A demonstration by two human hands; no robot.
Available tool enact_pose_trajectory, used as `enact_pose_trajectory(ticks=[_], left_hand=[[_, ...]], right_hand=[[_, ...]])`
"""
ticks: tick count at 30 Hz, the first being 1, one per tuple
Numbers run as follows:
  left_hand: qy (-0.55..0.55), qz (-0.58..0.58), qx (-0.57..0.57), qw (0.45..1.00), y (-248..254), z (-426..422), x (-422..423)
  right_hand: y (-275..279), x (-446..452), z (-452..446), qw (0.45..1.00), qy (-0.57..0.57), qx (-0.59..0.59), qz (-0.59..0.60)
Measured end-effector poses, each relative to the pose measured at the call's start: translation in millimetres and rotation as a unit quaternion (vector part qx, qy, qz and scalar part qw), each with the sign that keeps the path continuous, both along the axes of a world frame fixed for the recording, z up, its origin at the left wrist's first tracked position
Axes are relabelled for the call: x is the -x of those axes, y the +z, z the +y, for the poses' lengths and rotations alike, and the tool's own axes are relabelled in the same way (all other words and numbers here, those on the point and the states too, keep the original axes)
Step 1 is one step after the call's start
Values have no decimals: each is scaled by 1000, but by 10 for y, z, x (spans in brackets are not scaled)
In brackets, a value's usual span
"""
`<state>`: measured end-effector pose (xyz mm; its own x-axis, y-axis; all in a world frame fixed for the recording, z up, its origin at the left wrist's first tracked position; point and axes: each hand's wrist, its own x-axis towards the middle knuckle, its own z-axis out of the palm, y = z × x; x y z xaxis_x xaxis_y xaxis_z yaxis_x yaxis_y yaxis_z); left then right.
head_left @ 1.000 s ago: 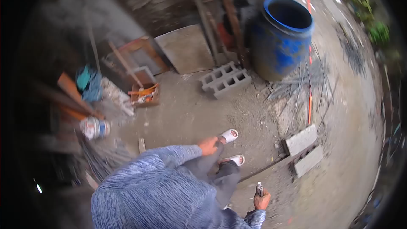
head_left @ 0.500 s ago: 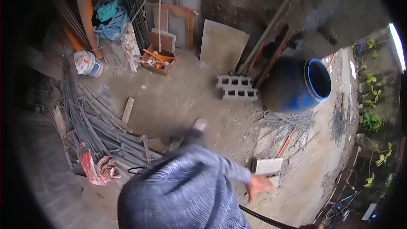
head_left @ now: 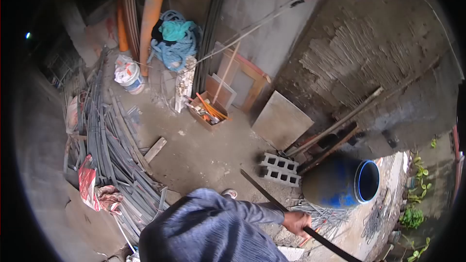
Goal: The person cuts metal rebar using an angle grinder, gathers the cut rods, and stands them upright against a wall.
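Observation:
My left hand [head_left: 296, 223], at the end of a grey-blue sleeve [head_left: 257, 212], is closed around a long, thin dark bar [head_left: 262, 189]. The bar slants from the middle of the floor down past the lower right edge, so its other end is out of sight. What it is made of I cannot make out. Beyond my hand lies a bundle of thin grey rods [head_left: 323, 211], next to a blue barrel [head_left: 335, 187] on its side. Two hollow concrete blocks [head_left: 280, 169] sit left of the barrel. My right hand is outside the picture.
Long grey strips [head_left: 109, 140] are heaped on the left, with a red-and-white bag [head_left: 88, 177] on them. Farther back stand a white bucket [head_left: 130, 75], a box of tools [head_left: 208, 114] and a leaning square board [head_left: 281, 120]. Plants [head_left: 412, 217] line the right edge.
My left hand was spread in the air beside the bar; now it grips the bar. The bar's near end has swung up over the floor. The view has tilted upward, showing more wall.

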<state>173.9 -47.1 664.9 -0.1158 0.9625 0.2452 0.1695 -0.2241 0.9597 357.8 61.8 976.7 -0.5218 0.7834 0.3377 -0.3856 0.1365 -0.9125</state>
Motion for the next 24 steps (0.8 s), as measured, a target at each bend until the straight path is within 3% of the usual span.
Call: enact_pose_trajectory(ticks=[3,5,7,8,9,11,13,19,21,23,24], left_hand=[[91,70,131,985,388,-517,572],[222,103,95,965,778,-902,825],[270,79,160,946,1292,-1241,1058],[344,114,102,926,1293,-1368,1096],[416,157,44,895,1292,-1516,1183],[571,274,-32,773,1088,-1999,1459],[649,217,52,728,973,-2565,1625],[697,312,23,645,1228,-2888,2478],[674,238,-25,699,1275,-2946,2950],[706,324,-76,625,1315,-2895,3514],[707,328,-68,623,1373,-2900,3776]], right_hand=[[155,573,103,977,190,45,88],[269,999,198,915,360,89,161],[345,1160,543,922,347,37,169],[434,1332,481,906,356,108,201],[486,1495,454,903,363,107,205],[566,1765,382,897,383,90,201],[610,2097,271,894,393,82,200],[701,3132,-43,888,420,52,182],[712,3539,-162,886,428,44,175],[745,3996,-263,881,438,36,172],[761,4217,-312,879,444,35,172]])
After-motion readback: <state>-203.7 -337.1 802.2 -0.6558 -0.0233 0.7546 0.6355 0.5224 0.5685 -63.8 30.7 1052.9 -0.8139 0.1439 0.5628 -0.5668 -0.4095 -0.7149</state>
